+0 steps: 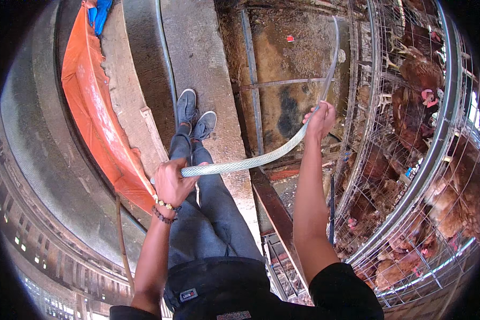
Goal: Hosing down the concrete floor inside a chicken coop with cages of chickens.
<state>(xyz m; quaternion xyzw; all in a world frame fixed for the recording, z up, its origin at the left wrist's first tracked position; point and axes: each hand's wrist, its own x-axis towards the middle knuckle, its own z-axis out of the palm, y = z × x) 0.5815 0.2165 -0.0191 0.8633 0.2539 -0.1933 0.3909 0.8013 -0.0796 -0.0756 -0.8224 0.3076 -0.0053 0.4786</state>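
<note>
A pale, braided plastic hose (244, 163) curves across in front of my legs between both hands. My left hand (175, 180), with bracelets at its wrist, is closed around the hose near my thighs. Farther forward on the right, my right hand (320, 120) grips it close to its outlet. A thin stream of water (331, 72) comes from that end and reaches over the stained floor (300, 104) beside the cages.
Wire cages (404, 200) with several brown hens (420, 68) line the right side. I stand on a raised concrete walkway (202, 52), a second hose (166, 56) lying along it. An orange tarp (88, 108) stretches along the left. A metal bar (252, 72) crosses the lower area.
</note>
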